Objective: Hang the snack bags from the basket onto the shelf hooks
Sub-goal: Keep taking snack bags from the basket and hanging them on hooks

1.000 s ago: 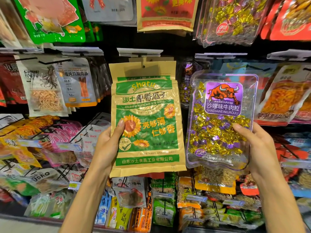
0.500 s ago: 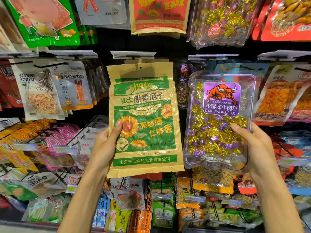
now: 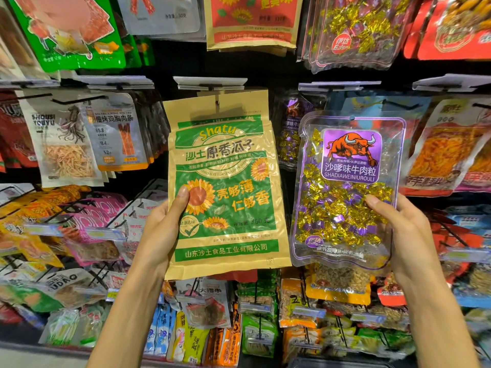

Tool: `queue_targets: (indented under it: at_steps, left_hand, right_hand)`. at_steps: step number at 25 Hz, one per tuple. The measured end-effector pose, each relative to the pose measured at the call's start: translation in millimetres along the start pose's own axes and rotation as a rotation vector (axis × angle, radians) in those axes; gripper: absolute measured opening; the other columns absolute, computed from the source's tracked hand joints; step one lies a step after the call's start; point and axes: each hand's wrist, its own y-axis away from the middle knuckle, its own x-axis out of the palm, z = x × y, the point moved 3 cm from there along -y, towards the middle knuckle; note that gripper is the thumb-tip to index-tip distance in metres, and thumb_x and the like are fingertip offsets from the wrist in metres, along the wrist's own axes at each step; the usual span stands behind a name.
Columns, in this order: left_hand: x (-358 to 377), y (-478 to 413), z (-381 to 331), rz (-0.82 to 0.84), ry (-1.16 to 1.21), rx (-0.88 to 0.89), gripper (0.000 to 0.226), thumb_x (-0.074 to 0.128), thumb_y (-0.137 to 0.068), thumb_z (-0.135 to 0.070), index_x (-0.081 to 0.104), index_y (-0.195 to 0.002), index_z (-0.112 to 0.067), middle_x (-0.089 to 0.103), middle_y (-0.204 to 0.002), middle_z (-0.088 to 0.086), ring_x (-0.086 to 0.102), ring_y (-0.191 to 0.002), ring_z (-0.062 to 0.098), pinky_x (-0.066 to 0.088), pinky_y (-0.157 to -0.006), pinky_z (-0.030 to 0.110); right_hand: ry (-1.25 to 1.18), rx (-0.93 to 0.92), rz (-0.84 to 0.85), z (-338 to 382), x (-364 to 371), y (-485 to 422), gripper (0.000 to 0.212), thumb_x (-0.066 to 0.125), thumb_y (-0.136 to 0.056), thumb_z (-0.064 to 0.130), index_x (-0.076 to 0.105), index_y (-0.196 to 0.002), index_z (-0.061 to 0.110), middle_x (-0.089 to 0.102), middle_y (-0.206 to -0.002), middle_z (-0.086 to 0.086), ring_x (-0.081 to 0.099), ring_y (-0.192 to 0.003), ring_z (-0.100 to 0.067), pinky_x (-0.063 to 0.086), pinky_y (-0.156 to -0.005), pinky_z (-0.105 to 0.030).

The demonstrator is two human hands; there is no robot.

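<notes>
Position of the sunflower-seed bag (image 3: 225,181)?
Upright, its top edge up at the hook (image 3: 217,102). The left grip (image 3: 162,232) clasps its lower left edge, thumb pressed on the front.
Threaded on the hook?
Cannot tell.
And to the right of the sunflower-seed bag?
Just beside it, the clear beef-candy bag (image 3: 345,195), also upright. The right grip (image 3: 403,235) is holding its lower right edge, thumb laid across the front.

You stand in a shop's snack aisle, where rows of packaged snack bags (image 3: 114,131) hang from black wire hooks (image 3: 79,100), each fronted by a clear price-label holder (image 3: 210,83).
</notes>
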Motion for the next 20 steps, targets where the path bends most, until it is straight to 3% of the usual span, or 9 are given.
queue_targets:
  at_steps: [5,8,11,13,16,20]
  left_hand:
    - [1,-5,1,0.012,0.000,0.015,0.066,0.066,-0.070,-0.073,0.074,-0.109,-0.021,0.072,-0.115,-0.003,0.062,-0.117,0.018,0.037,-0.111,0.048]
    - [5,-14,1,0.002,-0.015,0.037,0.062,0.066,-0.074,-0.071,0.072,-0.110,-0.021,0.072,-0.114,-0.007,0.062,-0.117,0.012,0.037,-0.112,0.044]
    - [9,-28,0,-0.023,-0.060,0.076,0.044,0.060,-0.082,-0.060,0.071,-0.107,-0.025,0.073,-0.110,-0.012,0.062,-0.113,0.006,0.039,-0.111,0.041]
    - [10,-39,-1,-0.034,-0.096,0.095,0.045,0.060,-0.083,-0.060,0.069,-0.110,-0.026,0.072,-0.112,-0.011,0.062,-0.114,0.007,0.040,-0.111,0.042]
    - [12,-56,-2,-0.040,-0.148,0.117,0.056,0.058,-0.086,-0.060,0.065,-0.123,-0.020,0.067,-0.120,-0.009,0.058,-0.117,0.008,0.038,-0.110,0.037]
    - [12,-69,1,-0.045,-0.178,0.137,0.062,0.056,-0.088,-0.060,0.060,-0.131,-0.015,0.063,-0.126,-0.006,0.054,-0.122,0.011,0.037,-0.104,0.032]
  right_hand:
    - [0.001,-0.012,0.020,1,1,-3,0.022,0.064,-0.091,0.021,0.067,-0.113,0.024,0.075,-0.097,0.014,0.066,-0.078,0.004,0.050,-0.056,-0.011]
    - [-0.004,0.001,0.032,6,7,-11,0.021,0.067,-0.089,0.021,0.070,-0.110,0.022,0.075,-0.099,0.008,0.068,-0.078,-0.004,0.052,-0.056,-0.015]
    - [0.002,0.030,0.046,12,17,-24,0.016,0.069,-0.088,0.021,0.070,-0.105,0.020,0.075,-0.092,0.004,0.067,-0.065,-0.005,0.049,-0.047,-0.015]
    - [0.006,0.038,0.064,16,24,-31,0.015,0.068,-0.089,0.020,0.069,-0.104,0.018,0.075,-0.088,0.004,0.067,-0.061,-0.003,0.046,-0.045,-0.013]
    - [0.024,0.027,0.105,20,34,-35,0.023,0.069,-0.090,0.023,0.069,-0.112,0.020,0.076,-0.100,0.002,0.069,-0.077,-0.008,0.053,-0.061,-0.020]
    - [0.050,0.020,0.126,15,38,-34,0.025,0.070,-0.089,0.029,0.067,-0.113,0.031,0.075,-0.105,0.004,0.065,-0.088,-0.012,0.050,-0.078,-0.030]
